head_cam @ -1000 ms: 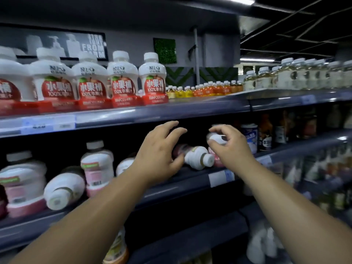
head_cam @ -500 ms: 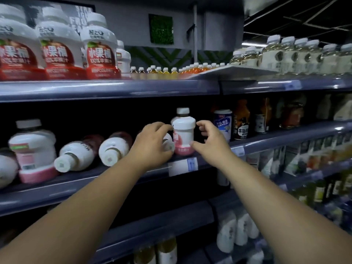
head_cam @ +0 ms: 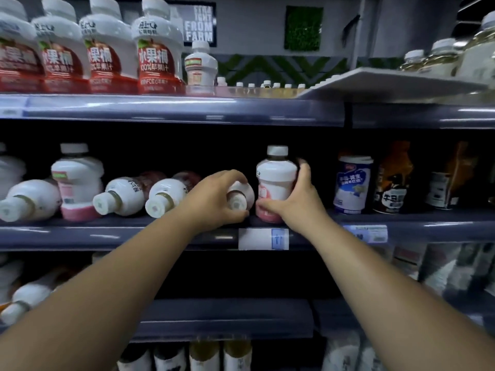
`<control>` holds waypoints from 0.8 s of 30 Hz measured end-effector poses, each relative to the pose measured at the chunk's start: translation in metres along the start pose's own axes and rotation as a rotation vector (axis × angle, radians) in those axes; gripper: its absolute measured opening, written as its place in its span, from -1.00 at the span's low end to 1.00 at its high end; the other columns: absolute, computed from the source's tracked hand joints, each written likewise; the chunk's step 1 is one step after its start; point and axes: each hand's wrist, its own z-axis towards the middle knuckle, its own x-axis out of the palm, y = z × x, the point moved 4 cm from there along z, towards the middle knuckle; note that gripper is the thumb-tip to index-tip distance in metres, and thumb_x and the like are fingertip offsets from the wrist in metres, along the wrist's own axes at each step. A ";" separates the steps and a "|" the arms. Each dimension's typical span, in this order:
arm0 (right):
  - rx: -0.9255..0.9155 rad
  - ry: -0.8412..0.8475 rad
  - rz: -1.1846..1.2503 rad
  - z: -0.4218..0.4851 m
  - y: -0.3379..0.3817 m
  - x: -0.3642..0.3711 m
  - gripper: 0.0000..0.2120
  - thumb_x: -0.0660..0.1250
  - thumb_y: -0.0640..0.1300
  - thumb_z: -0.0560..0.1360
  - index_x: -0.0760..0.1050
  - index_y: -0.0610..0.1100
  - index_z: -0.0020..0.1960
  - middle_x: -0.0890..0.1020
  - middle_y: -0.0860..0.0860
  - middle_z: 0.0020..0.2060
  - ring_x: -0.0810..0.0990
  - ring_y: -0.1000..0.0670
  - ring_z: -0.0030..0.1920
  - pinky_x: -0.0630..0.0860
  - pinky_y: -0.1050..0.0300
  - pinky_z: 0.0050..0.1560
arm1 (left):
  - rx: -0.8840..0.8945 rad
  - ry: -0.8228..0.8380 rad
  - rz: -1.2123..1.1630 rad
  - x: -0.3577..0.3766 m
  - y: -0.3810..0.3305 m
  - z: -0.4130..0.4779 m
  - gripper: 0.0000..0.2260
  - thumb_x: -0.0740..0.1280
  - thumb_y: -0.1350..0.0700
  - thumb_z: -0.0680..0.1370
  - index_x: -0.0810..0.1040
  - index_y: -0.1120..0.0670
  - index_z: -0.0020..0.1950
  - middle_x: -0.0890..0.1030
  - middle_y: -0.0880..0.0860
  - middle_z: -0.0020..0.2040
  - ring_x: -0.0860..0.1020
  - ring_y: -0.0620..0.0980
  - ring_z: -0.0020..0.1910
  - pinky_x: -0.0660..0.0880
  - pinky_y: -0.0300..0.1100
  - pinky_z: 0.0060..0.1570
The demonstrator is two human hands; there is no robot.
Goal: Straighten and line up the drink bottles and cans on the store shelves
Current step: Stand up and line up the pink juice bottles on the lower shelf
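Observation:
On the middle shelf [head_cam: 160,232] my right hand [head_cam: 297,202] grips an upright white bottle with a pink base [head_cam: 276,178], thumb in front, fingers behind. Just left of it my left hand [head_cam: 214,199] is closed over a white bottle lying on its side [head_cam: 239,196], cap toward me. Two more white bottles lie tipped over further left [head_cam: 166,195] [head_cam: 120,196], and a third [head_cam: 26,199] at the far left. Another white and pink bottle [head_cam: 77,180] stands upright between them.
The top shelf holds a row of large red-labelled juice bottles [head_cam: 158,54] and small yellow bottles [head_cam: 267,87]. Right of my right hand stand a blue and white cup drink [head_cam: 353,183] and dark bottles [head_cam: 392,180]. Lower shelves carry more bottles [head_cam: 203,356].
The view has moved closer and shifted. My right hand has closed around the upright bottle it had set standing. My left hand stays on the lying bottle beside it.

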 end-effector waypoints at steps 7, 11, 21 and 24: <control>0.036 0.107 0.182 0.003 -0.006 -0.003 -0.07 0.54 0.21 0.01 0.22 0.14 0.30 0.57 0.19 0.07 0.58 0.17 0.04 0.46 0.28 -0.09 | -0.055 -0.233 -0.140 -0.043 -0.015 0.017 -0.75 0.38 -0.14 0.30 0.56 -0.09 -0.09 0.64 -0.13 -0.18 0.58 -0.21 -0.19 0.49 -0.29 -0.20; 0.044 0.120 0.213 0.004 -0.008 -0.005 -0.22 0.56 0.14 0.06 0.30 0.23 0.21 0.59 0.21 0.03 0.59 0.21 -0.01 0.53 0.23 -0.09 | -0.171 -0.323 -0.225 -0.051 -0.005 0.027 -0.78 0.37 -0.21 0.34 0.49 -0.16 -0.11 0.60 -0.28 -0.16 0.56 -0.32 -0.21 0.40 -0.46 -0.40; 0.023 0.151 -0.002 0.006 0.007 -0.009 -0.19 0.60 0.25 0.07 0.28 0.13 0.18 0.56 0.20 0.02 0.56 0.15 0.00 0.46 0.23 -0.11 | -0.322 -0.026 -0.621 0.025 0.039 0.009 -0.08 0.64 0.02 0.17 0.17 -0.27 0.36 0.63 -0.12 0.09 0.64 -0.19 0.04 0.57 -0.27 -0.07; 0.002 0.118 -0.049 -0.001 0.005 -0.008 -0.06 0.56 0.30 0.10 0.19 0.13 0.34 0.56 0.14 0.10 0.58 0.06 0.06 0.49 0.12 0.01 | -0.338 -0.031 -0.575 0.026 0.042 0.007 -0.09 0.63 -0.06 0.14 0.19 -0.22 0.35 0.63 -0.15 0.07 0.62 -0.22 0.05 0.58 -0.18 0.05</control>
